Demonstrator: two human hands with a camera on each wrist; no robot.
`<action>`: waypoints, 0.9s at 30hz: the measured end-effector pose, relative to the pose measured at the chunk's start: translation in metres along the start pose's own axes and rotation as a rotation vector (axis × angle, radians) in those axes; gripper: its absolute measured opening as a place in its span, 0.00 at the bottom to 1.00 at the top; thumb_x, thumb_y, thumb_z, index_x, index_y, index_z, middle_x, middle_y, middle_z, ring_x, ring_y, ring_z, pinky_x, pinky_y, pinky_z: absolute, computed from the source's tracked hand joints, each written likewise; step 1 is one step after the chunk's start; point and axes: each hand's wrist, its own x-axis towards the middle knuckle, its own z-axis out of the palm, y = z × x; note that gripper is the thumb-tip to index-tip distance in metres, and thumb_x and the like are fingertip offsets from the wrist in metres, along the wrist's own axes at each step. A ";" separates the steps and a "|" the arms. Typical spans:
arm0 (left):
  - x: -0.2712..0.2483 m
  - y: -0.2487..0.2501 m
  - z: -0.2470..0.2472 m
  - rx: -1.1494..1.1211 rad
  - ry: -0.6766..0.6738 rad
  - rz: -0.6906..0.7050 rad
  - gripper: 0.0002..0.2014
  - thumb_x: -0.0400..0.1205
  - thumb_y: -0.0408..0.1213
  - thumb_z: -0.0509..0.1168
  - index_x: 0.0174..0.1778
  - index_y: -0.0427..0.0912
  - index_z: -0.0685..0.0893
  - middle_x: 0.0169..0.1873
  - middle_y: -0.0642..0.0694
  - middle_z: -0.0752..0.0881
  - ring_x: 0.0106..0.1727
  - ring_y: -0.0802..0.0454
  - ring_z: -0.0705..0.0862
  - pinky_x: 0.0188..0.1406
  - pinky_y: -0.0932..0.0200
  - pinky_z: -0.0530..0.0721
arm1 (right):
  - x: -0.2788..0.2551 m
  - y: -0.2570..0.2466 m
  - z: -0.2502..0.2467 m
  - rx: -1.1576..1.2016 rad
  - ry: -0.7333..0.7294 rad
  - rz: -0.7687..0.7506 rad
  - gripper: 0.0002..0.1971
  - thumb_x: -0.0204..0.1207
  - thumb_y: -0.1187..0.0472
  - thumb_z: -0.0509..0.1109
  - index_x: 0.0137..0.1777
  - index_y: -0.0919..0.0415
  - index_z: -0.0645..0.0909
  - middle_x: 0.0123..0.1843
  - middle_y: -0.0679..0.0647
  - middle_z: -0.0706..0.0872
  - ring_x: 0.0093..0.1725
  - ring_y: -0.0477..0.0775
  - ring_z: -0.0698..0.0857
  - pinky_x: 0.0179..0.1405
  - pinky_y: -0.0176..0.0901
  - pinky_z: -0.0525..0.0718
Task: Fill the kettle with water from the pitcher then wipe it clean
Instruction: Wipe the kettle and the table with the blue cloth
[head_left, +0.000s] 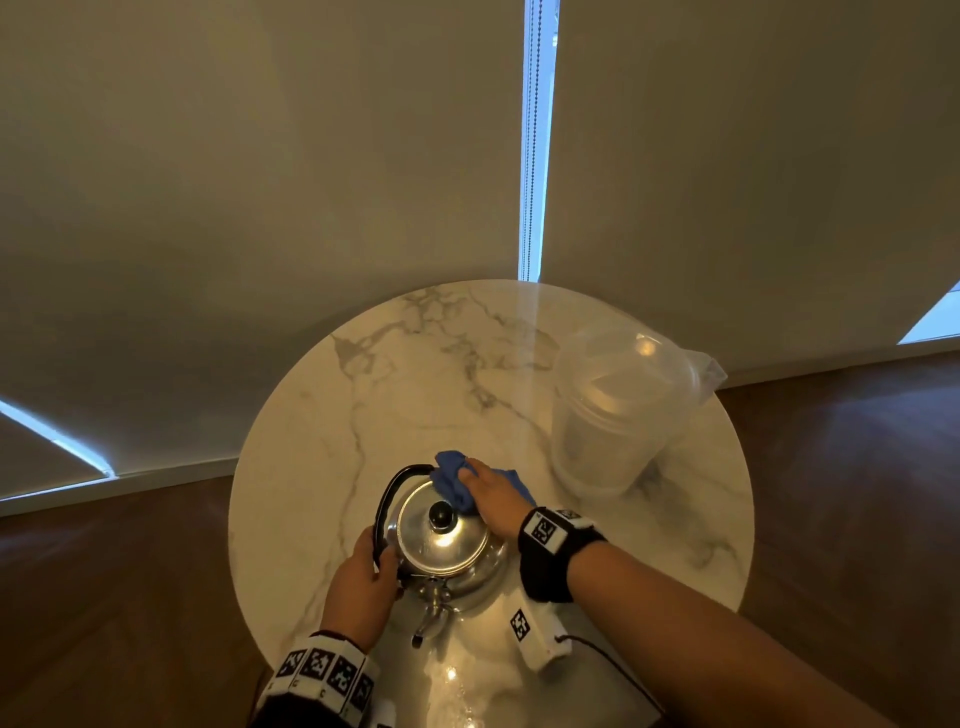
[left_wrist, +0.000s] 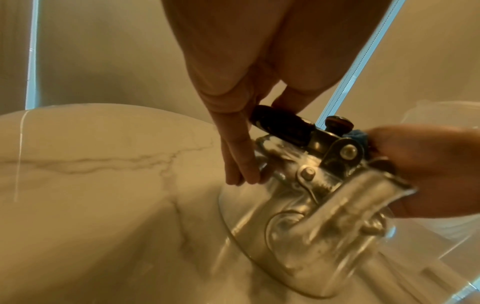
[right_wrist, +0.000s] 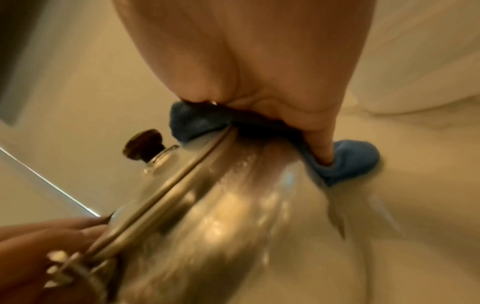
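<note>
Kettle (head_left: 447, 545): left hand (head_left: 363, 582) grips its handle (head_left: 387, 499), right hand (head_left: 493, 499) clutches cloth (head_left: 449, 475) against it.

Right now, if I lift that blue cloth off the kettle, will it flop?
Likely floppy: the blue cloth is bunched and drapes over the kettle under the right hand. Probably light; its textured weave suggests it clings rather than slips.

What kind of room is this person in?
Probably a room in a home or flat: a round white marble table stands on a dark wooden floor, beside windows covered by beige roller blinds with a bead chain.
</note>
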 end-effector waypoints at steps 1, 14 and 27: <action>-0.001 0.001 0.000 -0.014 -0.004 -0.003 0.10 0.85 0.39 0.56 0.61 0.45 0.73 0.46 0.40 0.87 0.45 0.43 0.89 0.49 0.42 0.89 | -0.004 0.002 0.002 0.066 0.029 -0.007 0.35 0.77 0.33 0.48 0.80 0.52 0.58 0.81 0.58 0.63 0.80 0.61 0.61 0.80 0.58 0.59; 0.003 0.005 -0.006 -0.099 -0.059 0.020 0.10 0.84 0.31 0.57 0.49 0.54 0.75 0.43 0.46 0.85 0.46 0.46 0.88 0.45 0.51 0.90 | -0.016 0.008 0.009 0.268 0.085 0.107 0.26 0.85 0.49 0.52 0.80 0.58 0.56 0.79 0.62 0.67 0.77 0.60 0.66 0.79 0.53 0.61; 0.002 -0.002 -0.002 -0.223 -0.080 0.029 0.13 0.84 0.34 0.57 0.48 0.62 0.76 0.48 0.48 0.86 0.49 0.48 0.88 0.41 0.60 0.90 | -0.028 0.010 0.008 0.381 0.086 0.009 0.29 0.83 0.45 0.49 0.78 0.63 0.59 0.71 0.55 0.72 0.71 0.52 0.71 0.80 0.47 0.59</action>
